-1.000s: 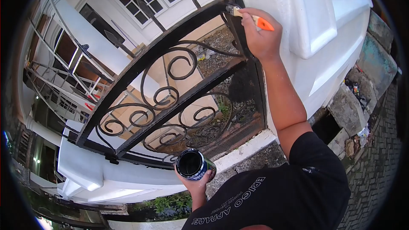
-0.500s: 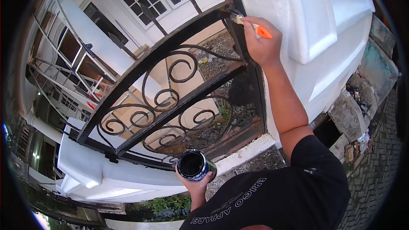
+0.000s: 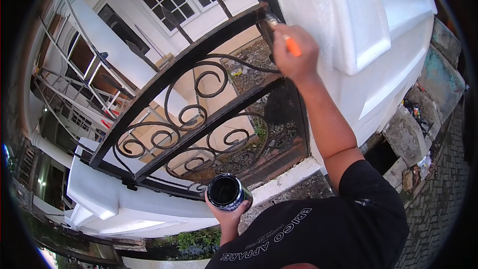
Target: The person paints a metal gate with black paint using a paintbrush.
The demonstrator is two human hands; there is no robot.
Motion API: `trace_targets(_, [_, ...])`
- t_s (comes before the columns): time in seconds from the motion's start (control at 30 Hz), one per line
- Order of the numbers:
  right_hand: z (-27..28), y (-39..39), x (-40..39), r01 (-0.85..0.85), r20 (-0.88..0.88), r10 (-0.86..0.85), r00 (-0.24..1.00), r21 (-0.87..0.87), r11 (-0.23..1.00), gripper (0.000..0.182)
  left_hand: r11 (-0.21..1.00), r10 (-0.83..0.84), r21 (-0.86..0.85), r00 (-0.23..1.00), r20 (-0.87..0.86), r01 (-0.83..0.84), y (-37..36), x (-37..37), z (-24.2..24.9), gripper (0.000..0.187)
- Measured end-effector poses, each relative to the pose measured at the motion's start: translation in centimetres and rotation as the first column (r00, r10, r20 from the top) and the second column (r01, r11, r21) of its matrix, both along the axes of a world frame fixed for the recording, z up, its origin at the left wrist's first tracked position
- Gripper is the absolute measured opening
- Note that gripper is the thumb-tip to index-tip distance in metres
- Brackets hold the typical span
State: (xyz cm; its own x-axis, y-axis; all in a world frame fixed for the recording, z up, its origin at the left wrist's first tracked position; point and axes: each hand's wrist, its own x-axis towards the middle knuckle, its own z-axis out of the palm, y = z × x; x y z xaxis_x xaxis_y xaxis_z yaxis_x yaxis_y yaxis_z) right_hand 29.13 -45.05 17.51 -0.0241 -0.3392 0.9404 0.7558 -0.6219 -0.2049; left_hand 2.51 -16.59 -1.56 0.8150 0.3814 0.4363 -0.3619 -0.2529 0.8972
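Right hand [image 3: 297, 52] shifted left, gripping brush [image 3: 273, 21] at gate [image 3: 199, 50] | left hand [image 3: 230, 217] clasping paint can [image 3: 229, 193]

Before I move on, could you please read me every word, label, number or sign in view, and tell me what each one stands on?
"ERIGO APPAREL": large letters on the black shirt.
Smaller print beside those letters: too small to read.
Lettering on the side of the can in the left hand: too small and blurred to read.
I can make out no other text.
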Motion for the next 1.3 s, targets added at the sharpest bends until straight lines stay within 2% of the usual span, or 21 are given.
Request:
trace_targets(0.03, [-0.3, 1.0, -0.4, 0.001, -0.003, -0.001, 1.000, -0.001, 1.000, 0.014, 1.000, 0.007, 0.014, 1.000, -0.014, -0.007, 0.0, -0.1, 0.0, 0.116])
trace_targets(0.1, [-1.1, 3.7, -1.3, -0.127, 0.039, 0.142, 0.989, -0.265, 0.956, 0.015, 1.000, 0.013, -0.007, 1.000, -0.012, -0.013, -0.4, -0.1, 0.0, 0.116])
trace_targets(0.2, [-1.0, 3.6, -1.4, -0.228, 0.063, 0.241, 0.968, -0.160, 0.960, 0.015, 1.000, 0.011, -0.010, 1.000, 0.004, -0.011, -0.6, -0.3, 0.3, 0.116])
trace_targets(0.3, [-0.2, 0.4, -1.1, 0.039, -0.045, -0.039, 0.998, -0.008, 0.999, 0.018, 1.000, 0.003, 0.007, 1.000, 0.001, -0.003, -0.2, -0.5, 0.3, 0.117])
trace_targets(0.37, [-0.3, 1.7, -0.6, 0.029, 0.010, -0.028, 1.000, -0.038, 0.999, 0.018, 1.000, -0.001, 0.012, 1.000, -0.017, 0.001, -0.2, -0.7, -0.2, 0.117])
trace_targets(0.43, [-0.2, 4.4, -1.8, -0.092, 0.009, 0.100, 0.995, -0.310, 0.946, 0.018, 0.999, -0.025, 0.035, 1.000, -0.001, 0.025, 0.0, -0.6, -0.5, 0.118])
trace_targets(0.5, [-0.3, 5.2, -2.5, -0.186, -0.004, 0.196, 0.981, -0.328, 0.926, 0.018, 0.999, -0.034, 0.019, 0.999, 0.007, 0.033, -0.1, -0.8, -0.4, 0.119])
trace_targets(0.57, [-0.2, 5.0, -2.9, -0.433, -0.045, 0.431, 0.901, -0.125, 0.893, 0.017, 0.999, -0.037, -0.006, 0.999, 0.021, 0.037, -0.2, -0.6, -0.2, 0.119])
trace_targets(0.6, [-0.4, 4.0, -2.4, -0.324, -0.072, 0.320, 0.945, -0.069, 0.943, 0.015, 1.000, -0.028, 0.002, 1.000, 0.006, 0.028, -0.1, -0.8, -0.1, 0.119])
trace_targets(0.63, [-0.8, 2.9, -1.1, -0.305, -0.098, 0.310, 0.946, 0.059, 0.950, 0.013, 1.000, -0.019, 0.011, 1.000, -0.012, 0.019, 0.2, -1.2, 0.0, 0.119])
trace_targets(0.7, [-0.1, 0.4, -0.5, -0.146, -0.063, 0.155, 0.986, 0.128, 0.981, 0.013, 1.000, -0.024, -0.007, 1.000, 0.003, 0.024, 0.5, -1.3, -0.3, 0.120])
trace_targets(0.8, [-0.1, 0.2, -1.2, -0.047, -0.081, 0.053, 0.995, 0.075, 0.996, 0.013, 0.999, -0.036, -0.001, 0.999, -0.012, 0.036, 1.1, -1.2, -1.1, 0.121])
trace_targets(0.9, [-1.0, 3.8, -3.0, -0.192, -0.084, 0.176, 0.981, -0.278, 0.941, 0.016, 1.000, -0.031, 0.000, 0.998, -0.057, 0.031, 0.7, -1.2, -0.3, 0.120])
trace_targets(0.97, [-1.3, 5.6, -5.3, -0.427, -0.131, 0.407, 0.904, -0.217, 0.878, 0.014, 0.996, -0.091, 0.015, 0.996, 0.007, 0.091, 0.5, -0.5, 0.4, 0.119])
trace_targets(1.0, [-1.6, 5.7, -6.1, -0.435, -0.141, 0.412, 0.900, -0.235, 0.870, 0.014, 0.992, -0.118, -0.029, 0.992, 0.043, 0.119, 0.4, -0.2, 0.2, 0.120])
trace_targets(1.07, [-2.6, 5.9, -7.9, -0.596, -0.231, 0.581, 0.781, 0.004, 0.803, 0.010, 0.992, -0.116, 0.048, 0.993, 0.026, 0.115, 0.8, 0.3, 0.7, 0.118])
trace_targets(1.1, [-3.0, 6.0, -9.1, -0.742, -0.267, 0.783, 0.562, 0.256, 0.620, 0.011, 0.991, -0.080, 0.109, 0.997, 0.015, 0.078, 0.9, 0.4, 0.8, 0.118])
trace_targets(1.13, [-2.9, 5.6, -10.0, -0.798, -0.238, 0.878, 0.415, 0.368, 0.477, 0.013, 0.991, -0.083, 0.109, 0.996, 0.024, 0.080, 0.8, 0.5, 1.2, 0.117])
trace_targets(1.2, [-2.9, 4.4, -11.0, -0.823, -0.332, 0.911, 0.244, 0.426, 0.376, 0.019, 0.992, -0.108, 0.075, 0.994, 0.025, 0.106, 0.5, 1.0, 2.2, 0.115])
trace_targets(1.23, [-2.8, 4.3, -11.8, -0.842, -0.327, 0.936, 0.132, 0.461, 0.279, 0.020, 0.982, -0.138, 0.133, 0.990, 0.041, 0.132, 0.8, 1.6, 1.8, 0.116])
trace_targets(1.3, [-2.7, 4.9, -13.6, -0.842, -0.395, 0.912, 0.111, 0.450, 0.297, 0.018, 0.967, -0.080, 0.246, 0.996, 0.029, 0.071, 0.5, 1.6, 2.8, 0.115])
